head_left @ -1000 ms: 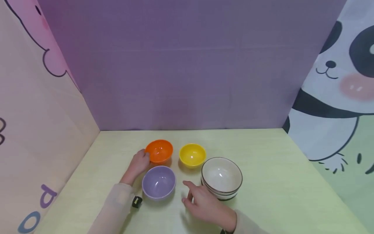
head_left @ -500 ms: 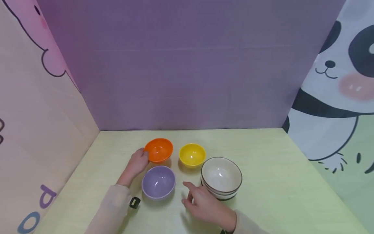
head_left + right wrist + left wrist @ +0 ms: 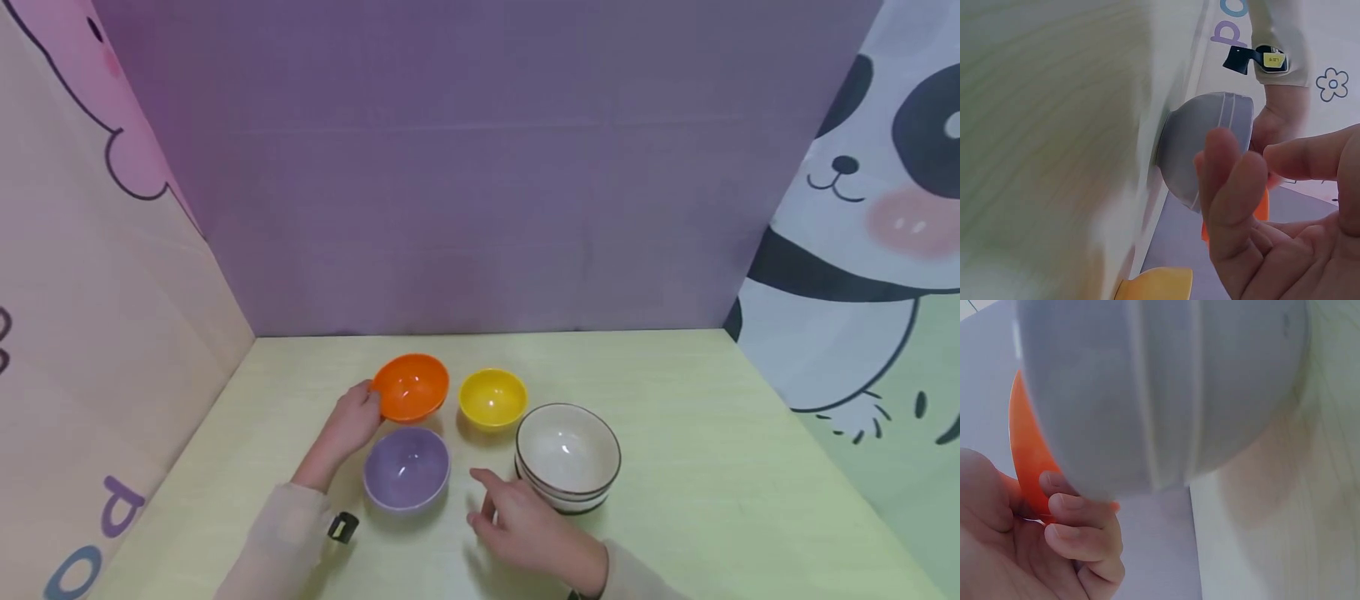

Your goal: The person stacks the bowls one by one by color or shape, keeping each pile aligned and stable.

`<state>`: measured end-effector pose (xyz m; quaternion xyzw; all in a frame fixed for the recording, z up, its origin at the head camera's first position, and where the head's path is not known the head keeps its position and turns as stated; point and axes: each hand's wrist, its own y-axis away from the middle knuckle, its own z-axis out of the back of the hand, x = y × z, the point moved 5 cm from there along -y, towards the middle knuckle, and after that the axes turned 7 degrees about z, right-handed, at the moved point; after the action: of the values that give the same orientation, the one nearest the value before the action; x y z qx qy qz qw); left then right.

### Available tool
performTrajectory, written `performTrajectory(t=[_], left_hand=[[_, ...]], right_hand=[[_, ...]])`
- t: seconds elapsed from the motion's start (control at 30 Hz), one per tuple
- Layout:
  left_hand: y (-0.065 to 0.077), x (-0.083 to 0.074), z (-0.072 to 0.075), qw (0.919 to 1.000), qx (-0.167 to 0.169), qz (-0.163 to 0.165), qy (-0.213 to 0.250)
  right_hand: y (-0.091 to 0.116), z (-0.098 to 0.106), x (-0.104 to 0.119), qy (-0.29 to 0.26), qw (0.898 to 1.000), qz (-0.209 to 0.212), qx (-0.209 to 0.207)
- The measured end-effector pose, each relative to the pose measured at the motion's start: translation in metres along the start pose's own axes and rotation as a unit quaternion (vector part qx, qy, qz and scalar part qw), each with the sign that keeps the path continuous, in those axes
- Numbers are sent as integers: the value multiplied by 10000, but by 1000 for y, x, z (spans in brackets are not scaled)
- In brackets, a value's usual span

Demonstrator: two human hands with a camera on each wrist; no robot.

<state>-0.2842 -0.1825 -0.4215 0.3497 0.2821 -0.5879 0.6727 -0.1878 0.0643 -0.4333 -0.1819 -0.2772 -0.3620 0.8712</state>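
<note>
My left hand (image 3: 354, 421) pinches the left rim of an orange bowl (image 3: 410, 388), which is tilted a little behind the purple bowl (image 3: 407, 471). In the left wrist view, thumb and curled fingers close round the orange bowl's edge (image 3: 1025, 437), partly hidden by the ribbed side of the purple bowl (image 3: 1160, 394). A smaller yellow bowl (image 3: 492, 400) stands just right of the orange one. My right hand (image 3: 528, 529) holds nothing; its fingers are loosely bent beside a stack of white, dark-rimmed bowls (image 3: 568, 450) and to the right of the purple bowl.
All the bowls are grouped mid-table on a pale wood-grain tabletop (image 3: 720, 467). A purple backdrop (image 3: 480, 183) rises along the far edge. Printed panels flank both sides, a panda (image 3: 832, 325) on the right one. A small black device (image 3: 343, 527) sits at the left wrist.
The orange bowl has risen slightly, tipped, and shifted a bit right and nearer the purple bowl in my left hand's grip. The left forearm has swung slightly left. The right hand stays put.
</note>
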Motion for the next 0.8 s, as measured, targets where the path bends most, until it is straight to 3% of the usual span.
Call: performTrajectory(t=[0.8], left_hand=[[20, -6, 2, 9996, 27, -251, -100]], right_hand=[[5, 1, -2, -91, 9998, -144, 98]])
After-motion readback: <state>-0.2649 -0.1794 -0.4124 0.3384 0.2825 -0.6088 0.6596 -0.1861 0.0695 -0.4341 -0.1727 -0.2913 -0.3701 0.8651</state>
